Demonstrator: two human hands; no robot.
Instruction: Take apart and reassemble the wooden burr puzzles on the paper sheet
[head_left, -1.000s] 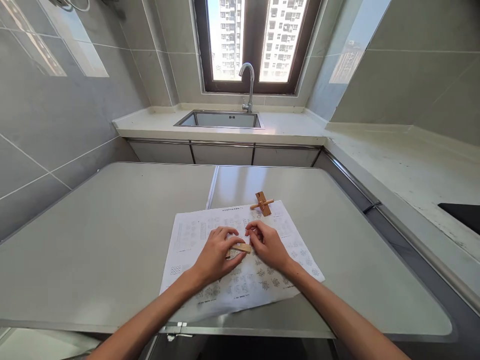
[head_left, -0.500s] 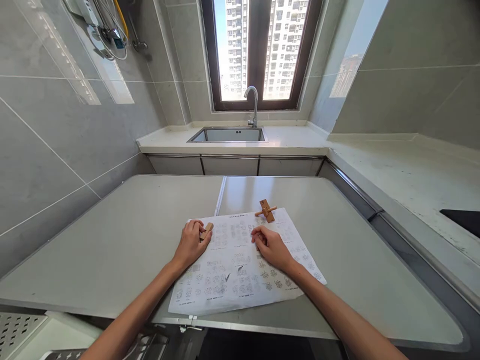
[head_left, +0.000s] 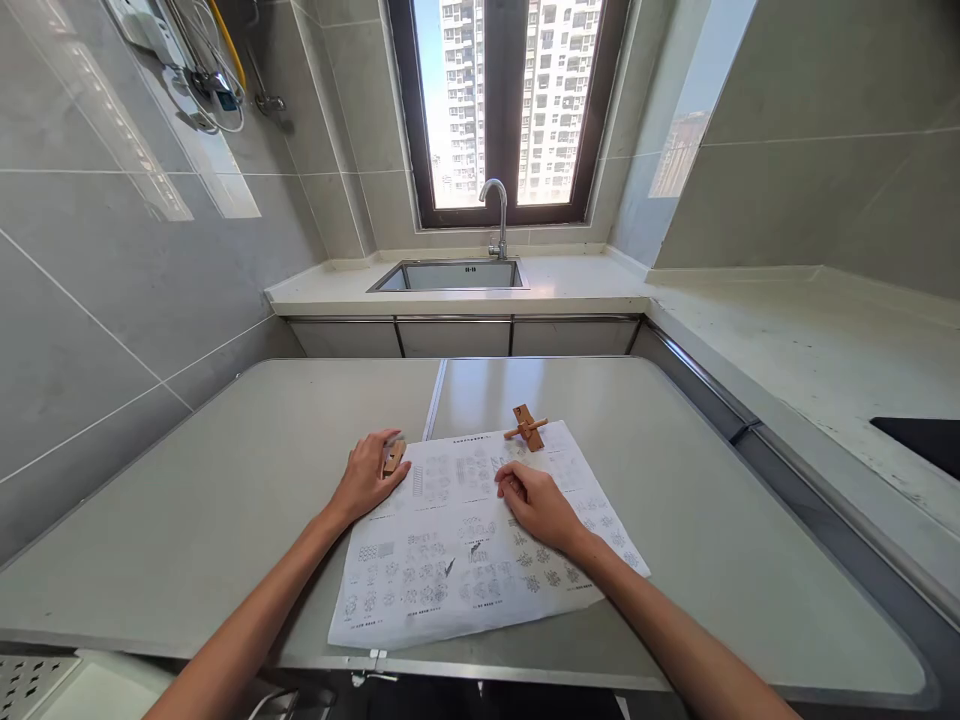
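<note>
A large printed sheet [head_left: 450, 560] with rows of small diagrams lies on the pale table. At its upper left corner my left hand [head_left: 367, 472] has its thumb and fingers around a small wooden piece [head_left: 394, 457]. My right hand [head_left: 536, 500] rests on the right half of the sheet with its fingers curled; whatever they hold, if anything, is hidden. Just beyond it, on the sheet's top edge, sits a wooden assembly [head_left: 529, 428] made of a flat piece crossed by a thin stick.
The pale table [head_left: 225, 520] spreads around the sheet. Behind it are a counter [head_left: 585, 275] with a sink [head_left: 450, 276] and a faucet [head_left: 502, 215] below a window. A black object [head_left: 919, 445] lies on the right counter.
My left hand has shifted left with the wooden piece, which now stands more upright between thumb and fingers. The view has moved slightly; my right hand stays curled on the sheet.
</note>
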